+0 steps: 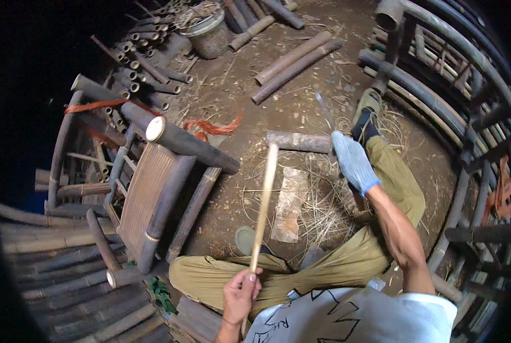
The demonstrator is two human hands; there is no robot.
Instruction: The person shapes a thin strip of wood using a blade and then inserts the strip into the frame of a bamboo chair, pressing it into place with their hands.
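Observation:
My bare left hand (241, 292), low in the middle, is closed round the lower part of a long pale bamboo stick (264, 206). The stick slants up and away from me. Its far end meets the left end of a short dark bamboo log (301, 142) lying crosswise on the ground. In a grey-blue knitted glove, my right hand (353, 162) is closed beside the log's right end. A thin, shiny knife blade (323, 107), blurred, juts up from its fingertips; the handle is hidden in the glove.
Between my legs lie a flat worn board (290, 204) and thin bamboo shavings (328, 214). A bamboo chair (152, 200) stands left, a bamboo frame (467, 137) right. Farther off are two bamboo poles (295, 63), a bucket (203, 31) and stacked bamboo (144, 63).

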